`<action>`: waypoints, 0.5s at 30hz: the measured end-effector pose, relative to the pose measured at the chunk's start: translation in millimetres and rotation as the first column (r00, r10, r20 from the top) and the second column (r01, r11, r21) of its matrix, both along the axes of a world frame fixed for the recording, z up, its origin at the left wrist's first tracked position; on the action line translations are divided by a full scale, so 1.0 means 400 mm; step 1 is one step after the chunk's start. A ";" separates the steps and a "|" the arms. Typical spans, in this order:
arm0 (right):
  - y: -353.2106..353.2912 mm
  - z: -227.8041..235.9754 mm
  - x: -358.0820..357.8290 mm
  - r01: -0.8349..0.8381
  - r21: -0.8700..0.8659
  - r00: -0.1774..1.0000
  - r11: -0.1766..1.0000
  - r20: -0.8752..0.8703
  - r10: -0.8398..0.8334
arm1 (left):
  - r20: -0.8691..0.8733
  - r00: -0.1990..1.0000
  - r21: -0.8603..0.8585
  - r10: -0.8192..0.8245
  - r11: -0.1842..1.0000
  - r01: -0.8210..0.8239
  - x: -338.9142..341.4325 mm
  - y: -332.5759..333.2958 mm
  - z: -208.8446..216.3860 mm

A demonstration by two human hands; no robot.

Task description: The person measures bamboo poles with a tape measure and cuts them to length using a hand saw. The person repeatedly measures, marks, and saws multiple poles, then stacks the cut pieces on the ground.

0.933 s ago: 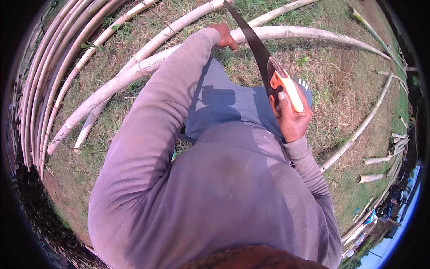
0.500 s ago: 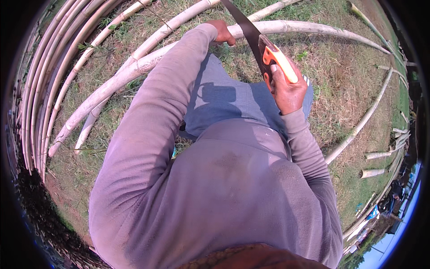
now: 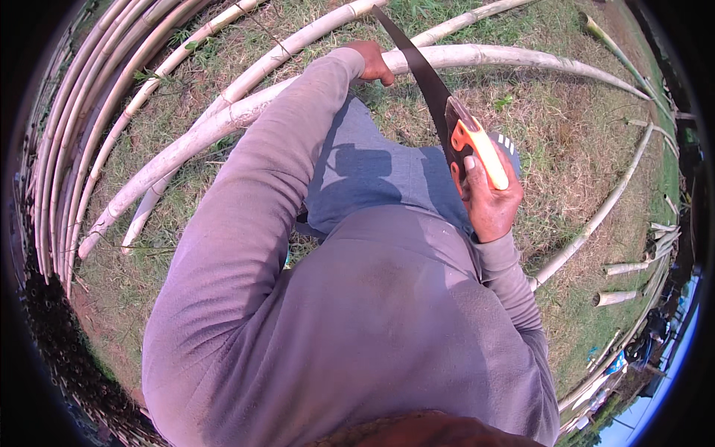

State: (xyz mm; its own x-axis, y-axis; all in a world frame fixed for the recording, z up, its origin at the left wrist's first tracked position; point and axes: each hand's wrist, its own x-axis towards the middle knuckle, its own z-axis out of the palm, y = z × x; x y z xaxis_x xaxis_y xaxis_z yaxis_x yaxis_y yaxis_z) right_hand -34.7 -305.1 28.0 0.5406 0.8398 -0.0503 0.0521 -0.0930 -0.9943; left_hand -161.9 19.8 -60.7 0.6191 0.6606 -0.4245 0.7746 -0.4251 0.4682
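My left hand is closed around a thick pale bamboo pole that runs across in front of me. Its thumb points toward the saw, and the far fingers are hidden. A handsaw with a dark blade and an orange-and-cream handle is gripped in my right hand, close to my right thigh. The blade slants up and left across the pole, just right of my left hand, with its tip beyond the pole. I cannot tell how deep any cut goes.
A second bamboo pole lies just beyond, crossing under the first at the left. Many long poles are stacked on the far left. Another pole and short cut pieces lie on the grass at right.
My right hand has drawn the handsaw back toward my body and slightly right, so the blade tip now shows. My left hand stays on the bamboo pole.
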 end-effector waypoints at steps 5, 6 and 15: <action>-0.195 0.078 0.018 0.019 -0.044 1.000 0.999 0.003 -0.019 | -0.078 0.996 0.069 0.047 0.997 -0.041 -0.010 -0.042 0.034; -0.204 0.078 0.031 -0.002 -0.057 1.000 0.998 -0.006 0.001 | -0.100 0.994 0.144 0.038 0.989 -0.023 -0.009 -0.062 0.044; -0.162 0.046 0.023 -0.070 0.091 0.980 0.993 0.193 0.051 | -0.114 0.989 0.404 0.090 0.914 -0.037 -0.022 -0.150 0.080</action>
State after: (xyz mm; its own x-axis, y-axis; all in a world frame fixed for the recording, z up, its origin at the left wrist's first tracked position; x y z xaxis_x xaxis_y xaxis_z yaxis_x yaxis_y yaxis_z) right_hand -25.7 -370.0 46.5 0.4805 0.8670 0.1317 0.2432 0.0126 -0.9699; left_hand -170.8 -40.4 -28.9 0.5288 0.8274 -0.1891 0.8478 -0.5039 0.1654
